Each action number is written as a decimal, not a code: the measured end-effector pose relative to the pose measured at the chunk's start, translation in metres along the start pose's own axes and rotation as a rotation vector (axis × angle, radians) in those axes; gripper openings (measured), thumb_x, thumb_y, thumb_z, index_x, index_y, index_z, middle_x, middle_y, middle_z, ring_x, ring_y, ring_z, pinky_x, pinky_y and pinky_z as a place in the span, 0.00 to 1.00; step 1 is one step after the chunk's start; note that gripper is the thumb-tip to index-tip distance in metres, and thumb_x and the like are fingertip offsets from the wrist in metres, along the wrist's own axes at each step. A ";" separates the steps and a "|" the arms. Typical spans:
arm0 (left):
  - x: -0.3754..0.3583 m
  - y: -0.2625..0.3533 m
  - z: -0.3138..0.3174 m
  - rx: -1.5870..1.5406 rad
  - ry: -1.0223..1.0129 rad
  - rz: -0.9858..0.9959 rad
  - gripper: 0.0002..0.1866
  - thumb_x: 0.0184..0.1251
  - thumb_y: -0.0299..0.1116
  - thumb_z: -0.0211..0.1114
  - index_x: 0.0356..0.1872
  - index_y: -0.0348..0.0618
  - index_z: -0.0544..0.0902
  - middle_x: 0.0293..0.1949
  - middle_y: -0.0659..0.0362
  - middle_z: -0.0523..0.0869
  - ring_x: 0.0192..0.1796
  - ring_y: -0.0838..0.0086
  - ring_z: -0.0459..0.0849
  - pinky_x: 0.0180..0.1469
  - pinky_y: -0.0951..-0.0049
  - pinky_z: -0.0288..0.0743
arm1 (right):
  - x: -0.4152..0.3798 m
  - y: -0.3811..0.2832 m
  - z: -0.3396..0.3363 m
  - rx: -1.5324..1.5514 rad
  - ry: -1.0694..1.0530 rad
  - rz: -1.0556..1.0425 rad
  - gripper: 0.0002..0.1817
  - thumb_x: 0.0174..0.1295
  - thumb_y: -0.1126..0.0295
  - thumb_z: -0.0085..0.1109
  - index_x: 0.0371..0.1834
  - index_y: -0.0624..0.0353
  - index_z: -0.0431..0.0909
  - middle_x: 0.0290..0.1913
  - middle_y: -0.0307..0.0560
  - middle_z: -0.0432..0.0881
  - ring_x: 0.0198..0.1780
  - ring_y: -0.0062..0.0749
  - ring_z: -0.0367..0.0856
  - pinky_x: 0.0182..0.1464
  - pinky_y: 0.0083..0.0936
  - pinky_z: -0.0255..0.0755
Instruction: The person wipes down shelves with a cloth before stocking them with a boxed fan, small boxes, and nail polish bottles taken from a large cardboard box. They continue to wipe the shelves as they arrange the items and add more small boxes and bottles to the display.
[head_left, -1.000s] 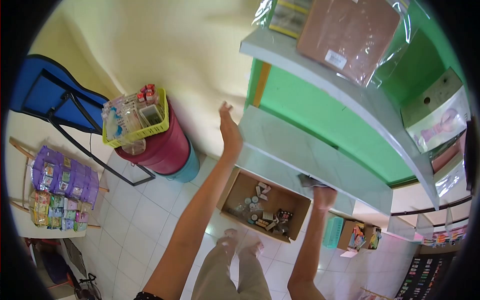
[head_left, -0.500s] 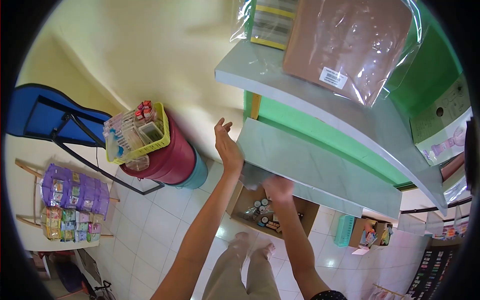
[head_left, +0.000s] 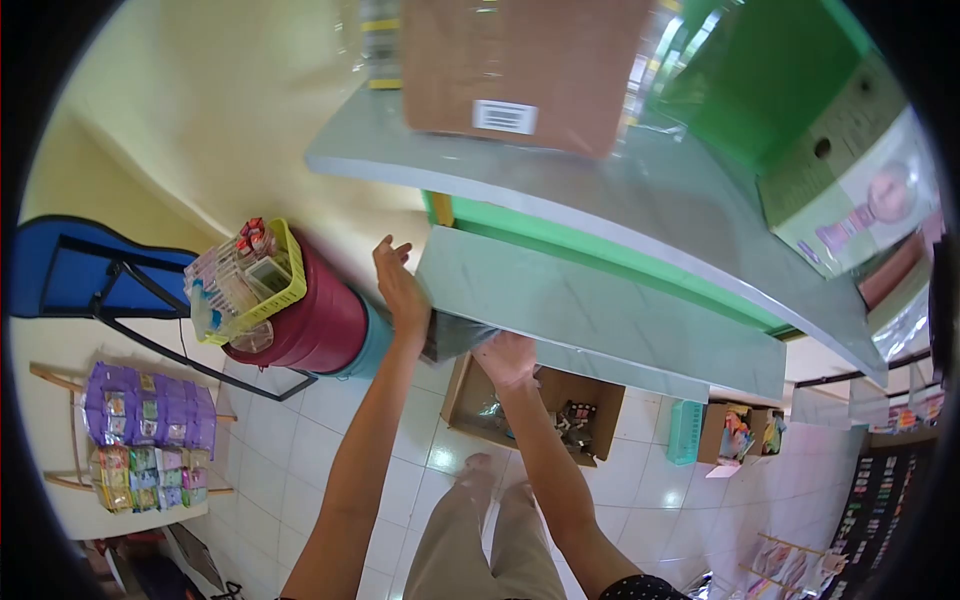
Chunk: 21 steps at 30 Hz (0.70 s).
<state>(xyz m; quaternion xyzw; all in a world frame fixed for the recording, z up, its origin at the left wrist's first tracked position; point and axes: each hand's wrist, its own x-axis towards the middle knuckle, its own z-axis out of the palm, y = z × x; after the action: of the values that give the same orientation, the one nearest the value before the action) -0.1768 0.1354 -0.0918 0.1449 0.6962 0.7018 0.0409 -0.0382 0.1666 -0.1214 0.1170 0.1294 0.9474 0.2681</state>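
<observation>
At the left end of the lower pale marble-patterned shelf (head_left: 590,290), my left hand (head_left: 402,292) is raised with its fingers apart, its inner side against the shelf's corner. My right hand (head_left: 507,358) is closed at the shelf's front edge. A dark grey piece, which looks like a cloth (head_left: 455,336), stretches from it toward my left wrist. Part of this piece is hidden by the right hand, and its exact kind is hard to make out. Below my hands an open cardboard box (head_left: 610,425) with small goods stands on the tiled floor.
Above hangs an upper shelf (head_left: 400,165) bearing a brown plastic-wrapped item (head_left: 530,65) and a boxed product (head_left: 850,185). A maroon drum (head_left: 325,320) topped by a yellow basket (head_left: 285,290) stands left, beside a blue folded chair (head_left: 90,260). A teal basket (head_left: 685,432) sits right.
The view has shifted, with the upper shelf appearing nearer. My right hand has moved left along the shelf edge, closer to my left hand. The left hand keeps its pose at the shelf's end.
</observation>
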 end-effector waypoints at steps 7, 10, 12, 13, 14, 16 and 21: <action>0.026 -0.044 -0.011 0.007 -0.011 0.173 0.19 0.67 0.39 0.35 0.48 0.38 0.68 0.36 0.52 0.78 0.40 0.69 0.74 0.47 0.70 0.64 | -0.064 -0.087 0.022 -0.084 -0.045 -0.306 0.23 0.61 0.57 0.36 0.53 0.60 0.64 0.58 0.48 0.64 0.59 0.39 0.60 0.61 0.37 0.50; 0.038 -0.052 -0.015 -0.035 -0.016 0.120 0.20 0.66 0.41 0.36 0.48 0.38 0.68 0.36 0.52 0.78 0.40 0.69 0.75 0.47 0.69 0.65 | -0.123 -0.149 0.054 -0.020 -0.046 -0.487 0.22 0.61 0.60 0.35 0.55 0.61 0.62 0.59 0.50 0.62 0.60 0.40 0.58 0.62 0.42 0.48; 0.038 -0.049 -0.015 -0.053 -0.017 0.067 0.21 0.66 0.42 0.36 0.49 0.37 0.68 0.37 0.51 0.78 0.40 0.68 0.75 0.47 0.69 0.65 | -0.156 -0.189 0.072 -0.055 -0.041 -0.538 0.22 0.61 0.61 0.35 0.55 0.61 0.62 0.59 0.50 0.62 0.60 0.41 0.58 0.62 0.43 0.47; 0.038 -0.045 -0.017 -0.024 -0.023 0.062 0.22 0.66 0.43 0.36 0.49 0.35 0.67 0.37 0.51 0.78 0.41 0.67 0.75 0.48 0.69 0.65 | -0.170 -0.206 0.081 -0.073 -0.034 -0.558 0.21 0.61 0.62 0.34 0.54 0.62 0.62 0.59 0.51 0.61 0.61 0.41 0.57 0.62 0.44 0.46; 0.038 -0.041 -0.019 0.007 -0.029 0.063 0.23 0.66 0.44 0.36 0.49 0.34 0.67 0.38 0.50 0.77 0.43 0.67 0.76 0.49 0.69 0.65 | -0.186 -0.225 0.086 -0.105 -0.069 -0.589 0.22 0.61 0.61 0.34 0.55 0.62 0.61 0.60 0.51 0.61 0.61 0.42 0.56 0.63 0.45 0.45; 0.044 -0.040 -0.021 -0.006 -0.041 0.010 0.24 0.66 0.44 0.35 0.50 0.33 0.66 0.38 0.50 0.77 0.44 0.66 0.76 0.50 0.69 0.65 | -0.213 -0.260 0.100 -0.206 -0.111 -0.645 0.23 0.62 0.61 0.33 0.56 0.62 0.60 0.61 0.52 0.58 0.63 0.43 0.53 0.63 0.45 0.43; 0.044 -0.037 -0.020 0.088 0.016 0.000 0.26 0.66 0.45 0.35 0.50 0.30 0.67 0.44 0.48 0.74 0.45 0.65 0.76 0.49 0.69 0.66 | -0.262 -0.312 0.120 -0.238 -0.273 -0.686 0.24 0.64 0.59 0.31 0.59 0.61 0.57 0.63 0.52 0.55 0.65 0.43 0.50 0.64 0.45 0.41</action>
<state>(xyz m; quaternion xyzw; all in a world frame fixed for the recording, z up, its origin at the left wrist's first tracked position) -0.2292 0.1286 -0.1216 0.1410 0.7267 0.6717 0.0290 0.3632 0.3045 -0.1444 0.1598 0.0132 0.7869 0.5959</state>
